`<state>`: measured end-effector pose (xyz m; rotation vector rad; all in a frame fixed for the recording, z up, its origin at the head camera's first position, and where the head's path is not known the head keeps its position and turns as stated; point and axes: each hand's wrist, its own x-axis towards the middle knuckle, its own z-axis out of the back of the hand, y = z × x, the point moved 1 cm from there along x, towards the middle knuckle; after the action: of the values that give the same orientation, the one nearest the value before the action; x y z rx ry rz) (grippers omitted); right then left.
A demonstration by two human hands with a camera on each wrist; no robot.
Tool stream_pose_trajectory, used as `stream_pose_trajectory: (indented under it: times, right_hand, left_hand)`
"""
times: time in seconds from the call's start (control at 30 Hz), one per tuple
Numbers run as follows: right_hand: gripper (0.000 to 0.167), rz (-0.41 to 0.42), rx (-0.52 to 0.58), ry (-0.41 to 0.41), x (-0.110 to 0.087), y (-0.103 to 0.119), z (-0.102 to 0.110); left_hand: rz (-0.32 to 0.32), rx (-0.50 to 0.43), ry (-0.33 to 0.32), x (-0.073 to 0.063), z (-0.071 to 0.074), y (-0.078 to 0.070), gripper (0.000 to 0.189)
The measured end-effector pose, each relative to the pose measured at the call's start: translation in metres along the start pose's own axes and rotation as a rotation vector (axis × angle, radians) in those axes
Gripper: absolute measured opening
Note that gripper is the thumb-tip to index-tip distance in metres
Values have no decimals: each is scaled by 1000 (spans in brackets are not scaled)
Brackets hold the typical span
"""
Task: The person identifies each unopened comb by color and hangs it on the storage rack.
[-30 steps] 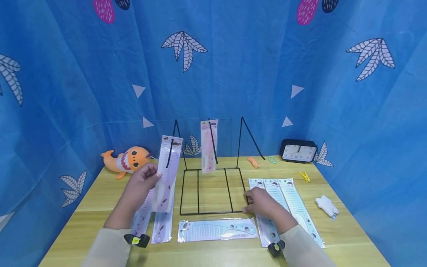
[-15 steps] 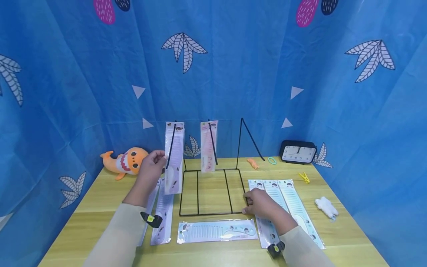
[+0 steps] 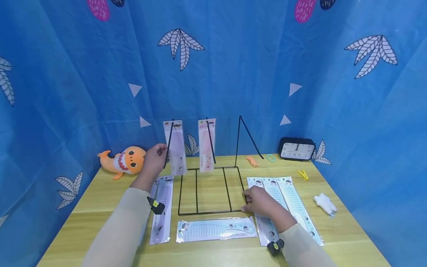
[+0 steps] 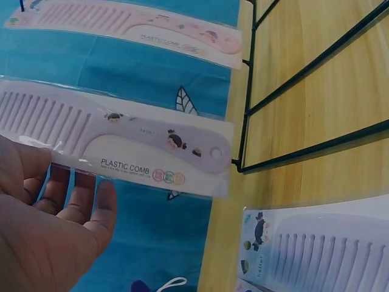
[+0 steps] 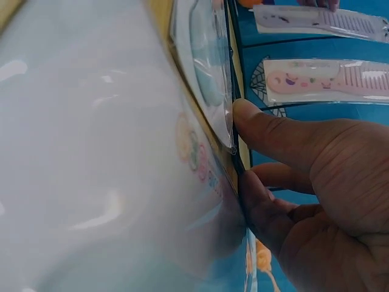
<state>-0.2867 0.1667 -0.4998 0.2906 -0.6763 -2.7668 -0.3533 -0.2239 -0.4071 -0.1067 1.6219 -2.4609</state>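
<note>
A black wire display rack (image 3: pixel 213 212) stands on the table with upright hooks. On its left hook hangs a purple comb in clear packaging (image 3: pixel 176 148), and my left hand (image 3: pixel 154 159) pinches the package's left edge. In the left wrist view the purple comb (image 4: pixel 194 146) reads "PLASTIC COMB", with my thumb at its edge. A packaged pink comb (image 3: pixel 207 144) hangs from the middle hook. The right hook (image 3: pixel 251 135) carries nothing. My right hand (image 3: pixel 261 202) grips the rack's right side near the front corner; thumb and finger meet the wire in the right wrist view.
Packaged purple combs (image 3: pixel 162 211) lie left of the rack, partly under my left arm. A packaged blue comb (image 3: pixel 217 230) lies in front; several more (image 3: pixel 295 204) lie right. Around them are an orange plush shark (image 3: pixel 128 160), a clock (image 3: pixel 296 149) and a yellow clip (image 3: pixel 303 174).
My left hand has moved up and back, sliding the packaged purple comb along the left hook toward its rear. My right hand has stayed on the rack.
</note>
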Motion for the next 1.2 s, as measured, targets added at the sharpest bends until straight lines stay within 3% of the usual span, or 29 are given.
stream_pose_trajectory:
  times: [0.23, 0.37, 0.6, 0.77, 0.9, 1.03, 1.13, 1.2]
  right_hand:
    - [55, -1, 5, -3, 1, 3, 2]
    - [39, 10, 14, -1, 1, 4, 3]
    - [31, 22, -8, -5, 1, 4, 4]
    - [30, 27, 7, 4, 1, 1, 1]
    - [29, 26, 8, 10, 0, 0, -2]
    - [28, 44, 8, 2, 0, 2, -1]
    - [27, 44, 8, -4, 0, 2, 0]
    - [30, 33, 11, -6, -1, 2, 1]
  left_hand:
    - [-30, 14, 3, 7, 0, -2, 33]
    - [-43, 23, -10, 8, -1, -1, 33]
    - [-3, 22, -14, 6, -1, 3, 37]
    - [39, 63, -1, -2, 4, 15, 40]
    - [35, 184, 0, -12, 12, 30, 41]
    - [11, 472, 17, -28, 26, 44, 48]
    - [53, 672, 51, -42, 36, 57, 65]
    - [113, 730, 82, -52, 41, 66, 78]
